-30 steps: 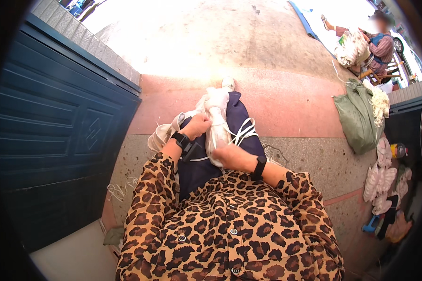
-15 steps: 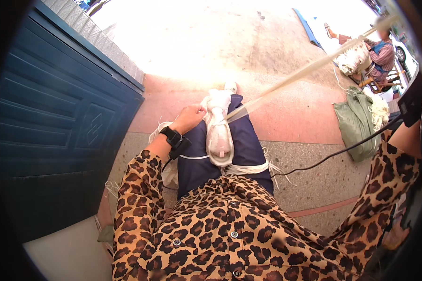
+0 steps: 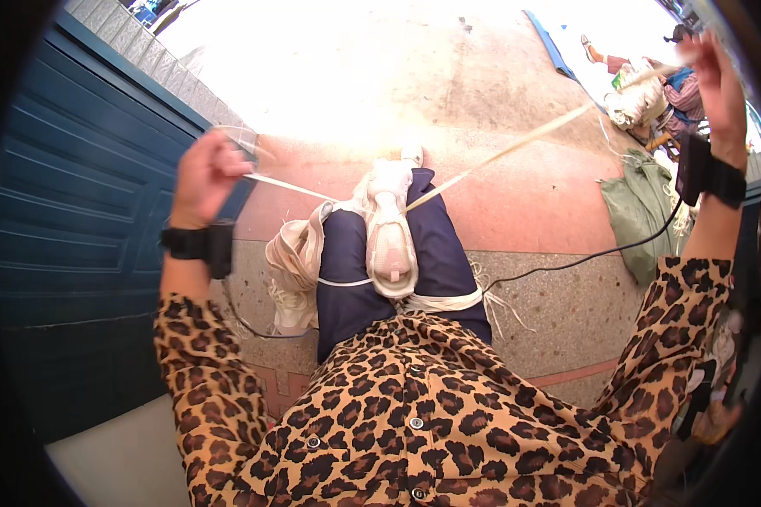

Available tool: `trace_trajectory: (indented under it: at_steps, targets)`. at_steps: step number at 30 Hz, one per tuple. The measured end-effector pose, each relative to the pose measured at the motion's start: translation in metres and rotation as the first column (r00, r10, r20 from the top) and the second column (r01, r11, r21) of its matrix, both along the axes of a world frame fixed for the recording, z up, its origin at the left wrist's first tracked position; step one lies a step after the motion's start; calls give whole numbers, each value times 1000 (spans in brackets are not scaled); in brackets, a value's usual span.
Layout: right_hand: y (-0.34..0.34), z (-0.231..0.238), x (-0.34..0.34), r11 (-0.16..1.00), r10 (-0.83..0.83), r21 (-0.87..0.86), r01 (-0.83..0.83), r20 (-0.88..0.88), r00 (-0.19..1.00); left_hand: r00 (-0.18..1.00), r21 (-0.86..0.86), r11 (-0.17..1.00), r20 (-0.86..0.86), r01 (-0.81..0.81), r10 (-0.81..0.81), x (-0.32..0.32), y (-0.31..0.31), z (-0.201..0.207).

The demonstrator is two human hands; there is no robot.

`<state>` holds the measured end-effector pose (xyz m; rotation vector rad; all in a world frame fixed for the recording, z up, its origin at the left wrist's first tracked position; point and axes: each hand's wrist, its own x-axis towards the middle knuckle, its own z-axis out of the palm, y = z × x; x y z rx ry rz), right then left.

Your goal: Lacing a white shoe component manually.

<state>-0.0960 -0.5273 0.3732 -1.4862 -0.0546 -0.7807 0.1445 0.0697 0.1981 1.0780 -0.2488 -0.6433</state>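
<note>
Left grip (image 3: 207, 173), at the left of the frame, is clamping on a pale lace strand (image 3: 287, 186); right grip (image 3: 715, 80), at the upper right, is pinching a second strand (image 3: 524, 142). Both are stretching toward a whitish-pink shoe (image 3: 391, 251), which is lying between dark trouser legs (image 3: 444, 241) mid-frame. More pale shoes (image 3: 296, 253) are sitting just left of them.

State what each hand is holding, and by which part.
Left hand: a pale lace, held near its blurred tail. Right hand: a pale strand, held well away from the shoe; its exact end cannot be told.
</note>
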Motion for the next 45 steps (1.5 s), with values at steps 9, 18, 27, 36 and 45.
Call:
trace_trajectory:
  at_steps: [9,18,27,36,45]
  targets:
    - [83,-264,-32,930,-362,-283,235,-600,713,670,329,714,-253,-618,697,54,266,-50]
    - [323,-373,23,634,-35,-650,-418,-564,825,964,591,772,-241,236,-111,-86,-34,-140]
    - [339,-395,43,550,-370,-816,-178,-429,824,764,776,567,536,-277,-360,-125,-68,-203]
    - [337,-389,49,484,-302,-820,-305,-483,822,766,804,460,550,-377,-333,-122,-79,-209]
    - [341,-378,58,118,-291,-912,-392,-409,865,503,862,380,505,-335,-701,-110,-84,-192]
